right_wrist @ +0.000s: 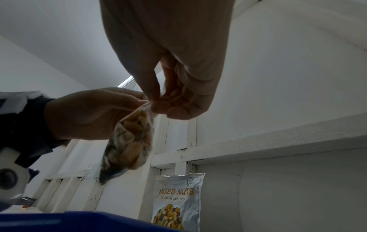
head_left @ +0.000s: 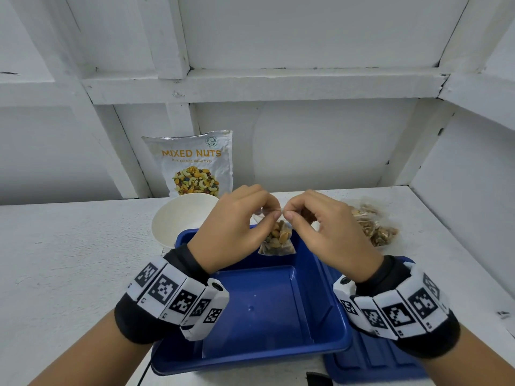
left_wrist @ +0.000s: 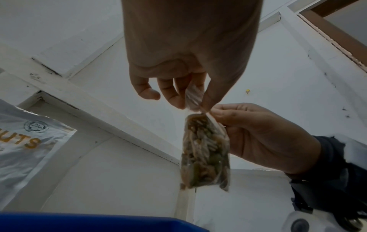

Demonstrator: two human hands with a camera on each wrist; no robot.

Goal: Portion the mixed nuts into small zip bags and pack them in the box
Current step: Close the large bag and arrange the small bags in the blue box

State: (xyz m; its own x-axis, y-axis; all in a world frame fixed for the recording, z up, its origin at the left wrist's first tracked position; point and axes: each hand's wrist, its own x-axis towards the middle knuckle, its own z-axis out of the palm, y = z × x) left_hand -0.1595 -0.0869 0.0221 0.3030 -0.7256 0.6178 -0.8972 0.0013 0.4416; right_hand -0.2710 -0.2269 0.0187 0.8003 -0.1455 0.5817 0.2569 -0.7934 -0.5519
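Between the fingers of both hands, a small zip bag (head_left: 277, 238) of mixed nuts is held up by its top edge, hanging free over the far end of the open blue box (head_left: 259, 310). The left hand (head_left: 237, 227) and the right hand (head_left: 328, 232) are each closed in a pinch on the bag's mouth, thumb against fingertips, the two pinches almost touching; the remaining fingers are curled loosely and hold nothing else. It is judged that the zip strip is being pressed shut.

A poor seal is the main risk: whether the strip is closed along its whole length cannot be told, and if a section is missed, nuts could be spilled once the bag is laid down below the fingers. The bag is well filled, so a nut caught in the strip could also keep it open. Because only the thin top edge is gripped, the weight could be let slip.

Just beyond the right fingers, filled bags (head_left: 373, 227) lie on the desk (head_left: 69, 260); beyond the left fingers stand a white bowl (head_left: 178, 218) and the mixed nuts pouch (head_left: 195, 162).
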